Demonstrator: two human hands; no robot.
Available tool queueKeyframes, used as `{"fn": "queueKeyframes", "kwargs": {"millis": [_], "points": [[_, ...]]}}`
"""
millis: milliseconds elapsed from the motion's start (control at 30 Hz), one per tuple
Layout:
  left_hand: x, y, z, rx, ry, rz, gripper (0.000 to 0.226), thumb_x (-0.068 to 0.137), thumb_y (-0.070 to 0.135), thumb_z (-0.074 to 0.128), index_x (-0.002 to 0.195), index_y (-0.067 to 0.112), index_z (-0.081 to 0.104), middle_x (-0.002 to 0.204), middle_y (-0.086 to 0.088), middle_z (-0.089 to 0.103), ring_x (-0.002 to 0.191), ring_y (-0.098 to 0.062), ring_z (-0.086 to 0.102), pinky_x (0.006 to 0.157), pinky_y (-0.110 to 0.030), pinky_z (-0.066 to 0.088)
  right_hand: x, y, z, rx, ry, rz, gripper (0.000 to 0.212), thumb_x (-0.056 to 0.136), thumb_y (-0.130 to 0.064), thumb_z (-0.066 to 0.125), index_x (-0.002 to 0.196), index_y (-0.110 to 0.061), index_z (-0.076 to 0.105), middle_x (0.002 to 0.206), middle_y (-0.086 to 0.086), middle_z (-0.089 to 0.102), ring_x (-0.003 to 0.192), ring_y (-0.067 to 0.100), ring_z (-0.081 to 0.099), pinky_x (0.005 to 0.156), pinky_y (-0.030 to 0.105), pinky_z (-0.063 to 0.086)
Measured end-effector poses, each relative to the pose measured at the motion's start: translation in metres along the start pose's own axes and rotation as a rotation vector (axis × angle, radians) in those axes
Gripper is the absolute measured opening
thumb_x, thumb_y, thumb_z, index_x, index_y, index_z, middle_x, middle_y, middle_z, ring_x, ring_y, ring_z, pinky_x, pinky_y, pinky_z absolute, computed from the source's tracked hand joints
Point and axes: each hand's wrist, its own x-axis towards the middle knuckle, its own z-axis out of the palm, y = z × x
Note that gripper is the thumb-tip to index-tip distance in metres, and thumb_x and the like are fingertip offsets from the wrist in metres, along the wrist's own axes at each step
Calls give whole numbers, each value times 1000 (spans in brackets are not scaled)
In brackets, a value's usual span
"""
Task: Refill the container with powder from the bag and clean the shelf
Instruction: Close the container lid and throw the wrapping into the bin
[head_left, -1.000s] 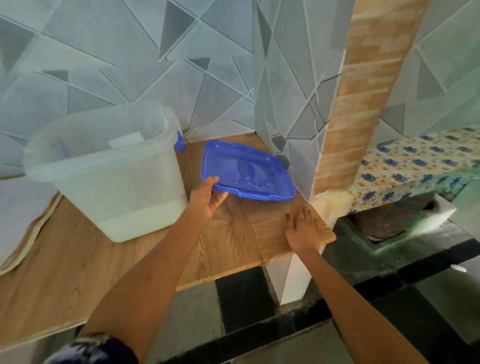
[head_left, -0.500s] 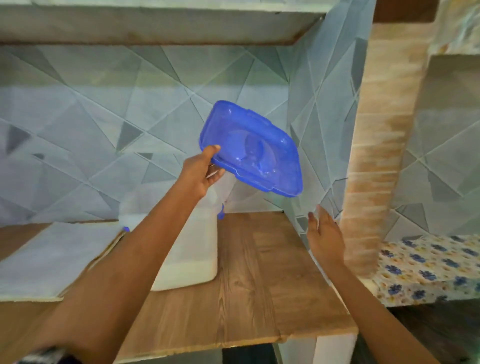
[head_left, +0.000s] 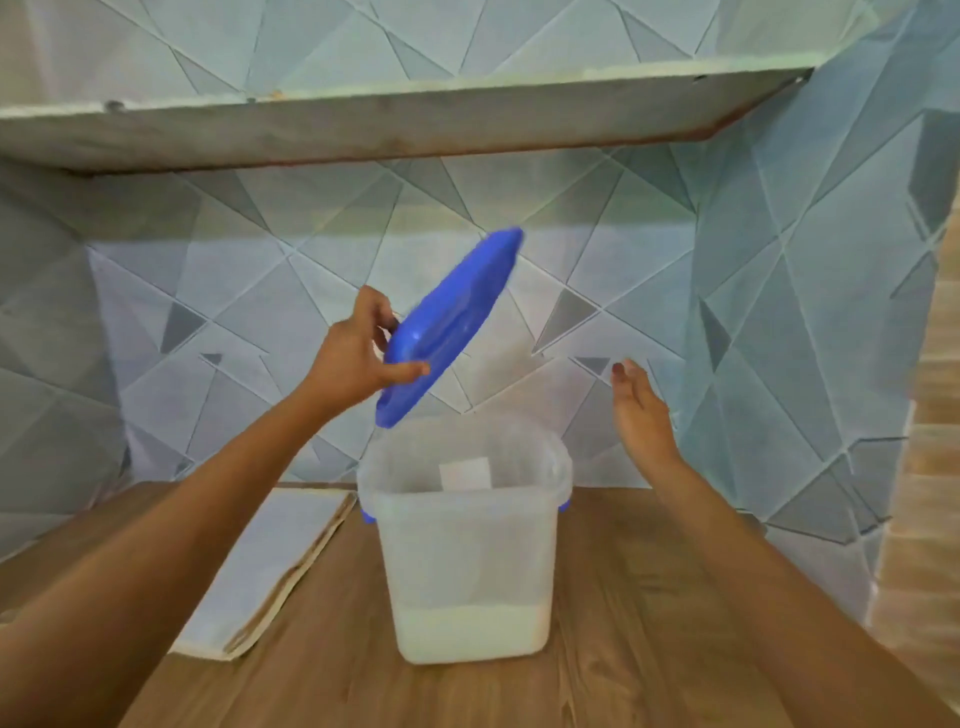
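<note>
A translucent plastic container stands open on the wooden shelf, with a shallow layer of white powder at its bottom. My left hand grips the blue lid by its lower edge and holds it tilted steeply in the air, just above the container's rear left rim. My right hand hovers open to the right of the container, above the shelf, touching nothing. No bag is in view.
A folded pale cloth or paper lies flat on the shelf left of the container. An upper shelf board runs overhead. Tiled walls close the back and the right side.
My left hand lifted the blue lid off the shelf and carried it over the container, turning it edge-on. My right hand rose off the shelf edge. The view swung up and left.
</note>
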Motion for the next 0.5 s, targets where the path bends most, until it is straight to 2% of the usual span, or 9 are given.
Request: {"fn": "queueKeyframes", "kwargs": {"millis": [33,100,167,233,333,400,500], "points": [[-1,-10,0,119,-89,77,64,57,41,83,92,25,32,92,-3,61,72,-23,53,60,-29,40,5,-1,10,22,6,15,51,100,-41,25,146,-21,25,154,3,28,141,26,28,116,38,18],[-6,-30,5,323,-252,231,63,51,63,64,92,30,29,99,-1,63,75,-23,55,61,-27,35,17,-1,29,99,13,93,53,99,-45,22,146,-21,26,153,6,30,140,27,30,115,38,20],[-14,-51,14,401,-359,372,59,51,66,50,93,30,29,103,1,64,83,-24,60,63,-25,35,28,3,45,203,35,201,57,97,-51,21,146,-21,27,152,7,32,138,28,33,117,41,22],[-23,-70,22,389,-425,456,56,54,64,50,95,31,29,104,1,64,85,-23,61,64,-25,36,35,11,58,255,43,274,60,96,-54,22,145,-22,30,151,8,34,137,27,35,117,43,22],[-30,-93,28,347,-490,536,53,59,61,52,98,31,32,104,3,61,85,-20,60,63,-22,35,35,24,74,254,45,362,64,94,-55,26,141,-13,38,146,8,41,132,27,42,114,40,28],[-31,-101,28,308,-536,578,54,62,64,54,100,31,33,105,11,56,86,-11,54,60,-15,30,33,32,80,235,17,383,63,93,-55,30,137,-12,44,141,9,47,125,28,49,111,43,34],[-34,-107,29,236,-650,563,56,60,64,59,99,34,32,109,20,41,85,5,38,67,-14,31,27,40,86,215,-27,367,53,89,-49,47,127,-14,51,127,6,56,110,26,57,103,41,43]]}}
